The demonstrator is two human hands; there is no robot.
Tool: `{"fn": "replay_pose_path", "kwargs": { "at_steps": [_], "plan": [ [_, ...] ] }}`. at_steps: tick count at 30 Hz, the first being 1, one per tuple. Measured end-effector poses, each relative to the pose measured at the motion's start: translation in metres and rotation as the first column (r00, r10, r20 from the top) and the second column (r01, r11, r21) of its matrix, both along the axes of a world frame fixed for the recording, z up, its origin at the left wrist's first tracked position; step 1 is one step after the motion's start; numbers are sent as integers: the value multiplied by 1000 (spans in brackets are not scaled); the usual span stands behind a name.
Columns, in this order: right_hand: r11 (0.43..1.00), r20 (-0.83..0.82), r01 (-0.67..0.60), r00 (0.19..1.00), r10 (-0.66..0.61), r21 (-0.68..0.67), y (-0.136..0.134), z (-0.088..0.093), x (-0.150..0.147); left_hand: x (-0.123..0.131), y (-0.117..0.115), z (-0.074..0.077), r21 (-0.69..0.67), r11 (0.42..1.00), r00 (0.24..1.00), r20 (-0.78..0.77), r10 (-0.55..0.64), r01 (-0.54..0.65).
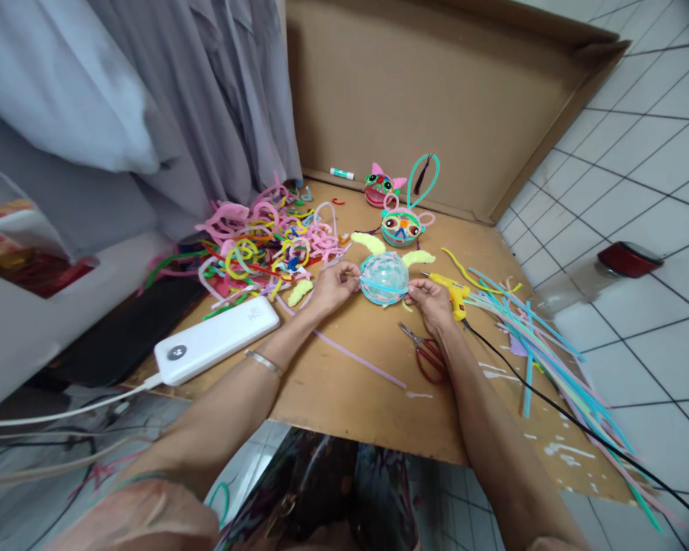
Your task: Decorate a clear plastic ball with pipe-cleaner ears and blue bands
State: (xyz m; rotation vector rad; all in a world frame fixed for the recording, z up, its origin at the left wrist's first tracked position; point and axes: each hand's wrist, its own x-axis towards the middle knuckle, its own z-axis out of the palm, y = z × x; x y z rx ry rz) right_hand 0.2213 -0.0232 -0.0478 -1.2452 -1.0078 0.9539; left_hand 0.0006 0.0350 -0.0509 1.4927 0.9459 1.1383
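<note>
A clear round ball (384, 269) with blue-green pipe cleaner around it sits near the middle of the table. A light blue pipe cleaner (386, 289) runs across its near side. My left hand (337, 285) pinches the strip's left end, close against the ball. At the other side my right hand (432, 301) pinches the right end. Pale yellow fuzzy pieces (368, 243) lie just behind the ball. Close to my right hand are a yellow glue gun (455, 292) and red-handled scissors (429, 358).
Tangled pipe cleaners (258, 249) are heaped at the left behind a white power bank (217, 340). Two decorated animal heads, one pink-eared (382, 187) and one with a loop (402, 228), stand behind. Straight pipe cleaners (551, 360) and a black cord (528, 379) lie right.
</note>
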Motion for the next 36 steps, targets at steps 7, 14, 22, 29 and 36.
{"fn": "replay_pose_path", "kwargs": {
  "at_steps": [7, 14, 22, 29, 36],
  "plan": [
    [1000, -43, 27, 999, -28, -10, 0, 0, -2, 1, -3, 3, 0, 1000, 998, -48, 31, -31],
    [999, -54, 30, 998, -31, -14, 0, 2, -2, -1, -3, 3, 25, 1000, 999, -42, 5, -4],
    [1000, -30, 1, 1000, -1, -9, 2, -3, 3, -2, 0, 1, 14, 998, 999, 2, -54, 54],
    [1000, -31, 4, 1000, -4, 7, 2, -6, 3, -1, 0, 0, 41, 999, 999, -37, -32, 33],
    [1000, -14, -19, 1000, 19, 8, 1, -4, 1, 0, 4, -6, 65, 998, 1000, -26, 2, -1]
  ]
}}
